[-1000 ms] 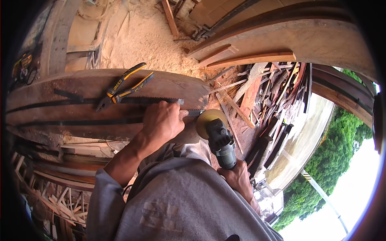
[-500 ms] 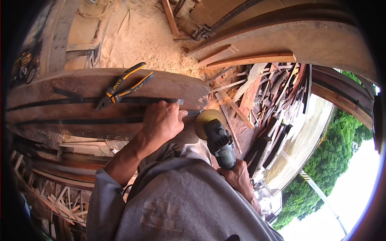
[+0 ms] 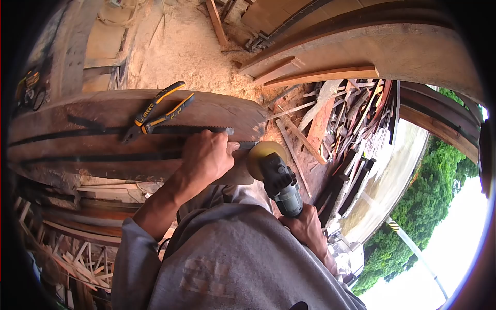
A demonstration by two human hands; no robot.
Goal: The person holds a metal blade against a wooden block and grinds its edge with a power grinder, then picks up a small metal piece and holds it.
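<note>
My right hand (image 3: 305, 225) is wrapped round the body of an angle grinder (image 3: 284, 191). Its yellowish disc (image 3: 266, 156) is at the end of a dark toothed saw blade (image 3: 248, 144), seeming to touch it. My left hand (image 3: 209, 155) is closed on the blade, its thumb near that end and the fingers' grip partly hidden. Another stretch of toothed blade (image 3: 170, 130) runs just beyond the hand, ending in a bright tip. Both lie along a thick wooden beam (image 3: 217, 106). Yellow-and-black pliers (image 3: 155, 111) rest on the beam with handles spread.
Wood offcuts (image 3: 356, 111) are heaped to the right of the beam. Large curved planks (image 3: 361, 51) lie at the far right. Sawdust (image 3: 191, 46) covers the ground ahead. More timber strips (image 3: 82, 258) are stacked at lower left.
The grinder and its disc have shifted very slightly left against the blade's end. My left hand keeps its place on the blade, and the pliers have not moved on the beam.
</note>
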